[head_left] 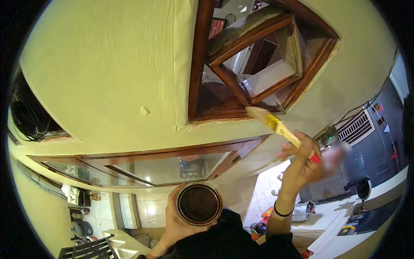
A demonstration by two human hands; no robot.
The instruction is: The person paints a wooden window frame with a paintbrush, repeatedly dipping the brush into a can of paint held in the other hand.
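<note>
In my right hand [304, 162] I grip a paintbrush [282, 129] with a pale handle, red at its end, and a yellow band. Its bristles touch the lower edge of a brown wooden wall frame [233, 114]. A smaller tilted square wooden frame [254, 56] sits inside the larger one. Against my body, my left hand [172, 222] is wrapped round an open round can [199, 203] with dark brown liquid in it. The can is held upright below the wall frame.
Yellow-green wall [108, 77] surrounds the frame. Below is a brown wooden window or door with glass [168, 166]. A dark opening with cables [28, 112] is at the left. A black slatted chair [88, 250] stands lower left; a blurred person [338, 159] is at the right.
</note>
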